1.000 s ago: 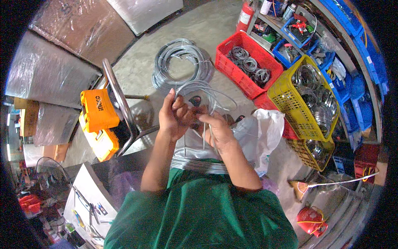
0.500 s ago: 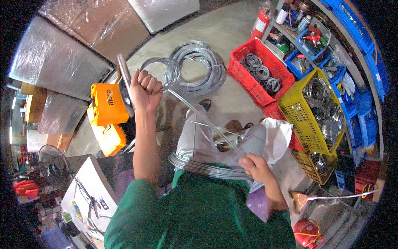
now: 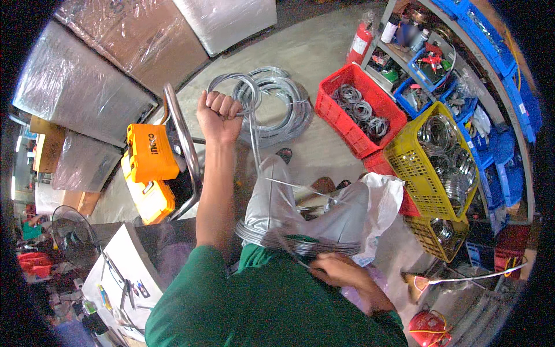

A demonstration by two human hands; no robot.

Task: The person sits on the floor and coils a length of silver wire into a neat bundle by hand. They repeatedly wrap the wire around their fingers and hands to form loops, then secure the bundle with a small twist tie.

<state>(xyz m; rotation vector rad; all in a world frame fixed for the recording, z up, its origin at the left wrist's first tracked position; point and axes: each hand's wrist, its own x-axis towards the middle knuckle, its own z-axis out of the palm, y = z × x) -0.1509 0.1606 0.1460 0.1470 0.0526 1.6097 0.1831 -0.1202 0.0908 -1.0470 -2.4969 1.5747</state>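
Raised in front of me, my left hand (image 3: 219, 118) is closed in a fist around a small coil of grey metal wire (image 3: 256, 92). A strand of wire (image 3: 255, 147) runs down from it toward my lap. Round the front of my waist, on my lap, lies a wider coil of wire (image 3: 272, 240). My right hand (image 3: 342, 270) is low at the near right side of that coil, its fingers closed on a strand of wire. Its fingertips are partly hidden. On the floor beyond my left hand rests a large coil of wire (image 3: 289, 136).
To the right stand a red crate (image 3: 352, 139) and a yellow crate (image 3: 410, 179) holding small wire coils, beside shelves with blue bins (image 3: 416, 98). Orange cases (image 3: 153, 151) and a bent metal tube (image 3: 188, 139) are at left. Wrapped boxes (image 3: 81, 87) stand at far left.
My right hand has moved down and left, close to my waist. My left hand has shifted slightly right and down with the small coil. The wire between them now hangs more steeply.
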